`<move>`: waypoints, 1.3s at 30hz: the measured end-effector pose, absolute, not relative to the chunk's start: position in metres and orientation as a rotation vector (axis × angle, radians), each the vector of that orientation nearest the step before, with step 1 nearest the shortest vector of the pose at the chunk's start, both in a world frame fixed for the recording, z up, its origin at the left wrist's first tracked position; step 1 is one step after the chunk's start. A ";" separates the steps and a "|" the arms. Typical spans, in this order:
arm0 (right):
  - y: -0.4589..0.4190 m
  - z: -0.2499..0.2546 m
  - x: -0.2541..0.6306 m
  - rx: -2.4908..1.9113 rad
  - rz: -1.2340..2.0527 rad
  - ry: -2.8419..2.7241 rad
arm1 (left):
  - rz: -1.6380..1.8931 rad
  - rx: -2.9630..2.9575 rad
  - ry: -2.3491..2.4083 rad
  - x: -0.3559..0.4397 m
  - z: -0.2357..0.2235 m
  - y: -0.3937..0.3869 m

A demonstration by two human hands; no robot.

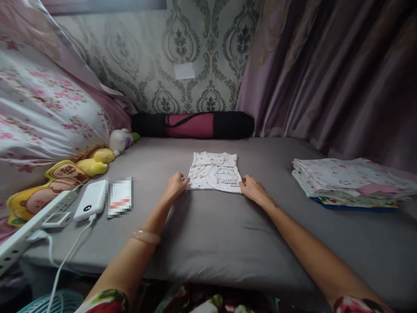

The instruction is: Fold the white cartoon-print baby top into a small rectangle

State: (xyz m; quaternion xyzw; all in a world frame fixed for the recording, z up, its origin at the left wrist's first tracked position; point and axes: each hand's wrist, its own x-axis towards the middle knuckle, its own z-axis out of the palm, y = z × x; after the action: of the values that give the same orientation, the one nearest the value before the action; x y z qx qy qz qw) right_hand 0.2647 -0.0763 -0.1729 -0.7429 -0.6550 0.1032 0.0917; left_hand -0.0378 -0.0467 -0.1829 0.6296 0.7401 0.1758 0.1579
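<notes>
A small white garment (213, 171) with a printed cartoon animal and dark specks lies folded on the grey-covered surface in front of me. Its near left corner is pinched by my left hand (177, 183), which wears a pale bangle on the wrist. At the near right corner, my right hand (251, 188) has its fingers closed on the cloth's edge. The garment looks flat, with a folded band across its far side. What kind of baby clothing it is cannot be made out.
To the right sits a stack of folded printed cloths (352, 178). On the left are a white power bank (93, 200) with a cable, a power strip (39, 221), a blurred packet (120, 197) and plush toys (94, 161). A black-and-maroon roll bag (192, 125) lies along the wall.
</notes>
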 end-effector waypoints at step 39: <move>-0.076 -0.190 0.281 -1.233 -0.036 -2.551 | 0.591 2.690 1.397 -0.058 -0.193 -0.049</move>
State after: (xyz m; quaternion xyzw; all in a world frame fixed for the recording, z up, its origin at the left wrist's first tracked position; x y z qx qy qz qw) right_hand 0.2806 -0.0761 -0.1905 -0.4300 -0.8896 -0.0125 0.1536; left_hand -0.0582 -0.0486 -0.1928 0.8708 0.4522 0.1912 0.0268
